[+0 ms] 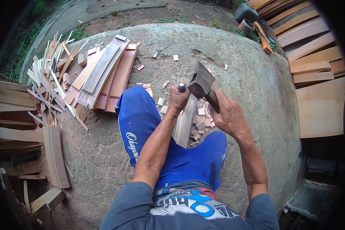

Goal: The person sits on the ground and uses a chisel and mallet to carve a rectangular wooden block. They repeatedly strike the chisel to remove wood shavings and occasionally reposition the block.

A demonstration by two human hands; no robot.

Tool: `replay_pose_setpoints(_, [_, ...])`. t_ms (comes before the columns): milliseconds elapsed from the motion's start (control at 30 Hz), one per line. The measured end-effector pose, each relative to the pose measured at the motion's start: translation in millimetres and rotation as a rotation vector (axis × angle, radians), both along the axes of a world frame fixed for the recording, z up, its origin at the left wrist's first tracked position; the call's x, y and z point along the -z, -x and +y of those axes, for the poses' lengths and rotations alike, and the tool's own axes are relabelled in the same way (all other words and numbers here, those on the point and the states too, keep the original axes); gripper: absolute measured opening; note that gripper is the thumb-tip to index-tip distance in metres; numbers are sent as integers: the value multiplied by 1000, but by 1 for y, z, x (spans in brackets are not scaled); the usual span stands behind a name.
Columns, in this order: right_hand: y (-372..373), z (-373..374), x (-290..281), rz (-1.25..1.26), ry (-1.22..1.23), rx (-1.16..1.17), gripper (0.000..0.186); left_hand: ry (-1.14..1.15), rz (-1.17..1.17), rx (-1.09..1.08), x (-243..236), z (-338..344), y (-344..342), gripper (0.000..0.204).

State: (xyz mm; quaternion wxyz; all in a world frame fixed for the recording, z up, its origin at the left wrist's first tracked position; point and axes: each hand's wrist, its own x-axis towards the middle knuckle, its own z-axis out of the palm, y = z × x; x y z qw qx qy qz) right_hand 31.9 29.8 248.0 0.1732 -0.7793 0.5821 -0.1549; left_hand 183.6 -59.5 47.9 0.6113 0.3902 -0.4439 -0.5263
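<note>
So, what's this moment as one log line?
left hand: grips tool handle | right hand: grips hatchet | nearby: plank, wood chips | upper left: stacked boards

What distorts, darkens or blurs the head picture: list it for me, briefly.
In the head view, the board at left bows with the fisheye lens; in the head view, the corners go black; in the head view, light on the concrete slab is soft; in the head view, the axe head shows no obvious blur.
</note>
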Motion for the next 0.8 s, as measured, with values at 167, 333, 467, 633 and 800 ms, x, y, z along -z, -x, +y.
replay_pose_setpoints(167, [14,14,3,-166,-2,66,37,5,-16,-35,-31,-2,-4,44])
replay_pose_setpoints(333, [15,18,10,-215,-60,95,51,-11,9,-8,-29,-5,-4,42])
replay_pose_setpoints(467, [11,18,11,-217,-100,113,54,-3,7,-5,-22,-6,-4,42])
replay_pose_setpoints(633, [4,19,14,-253,-103,131,40,-24,23,7,-25,-6,0,40])
replay_pose_setpoints(800, [0,14,10,-206,-45,44,41,30,39,54,-23,-8,2,26])
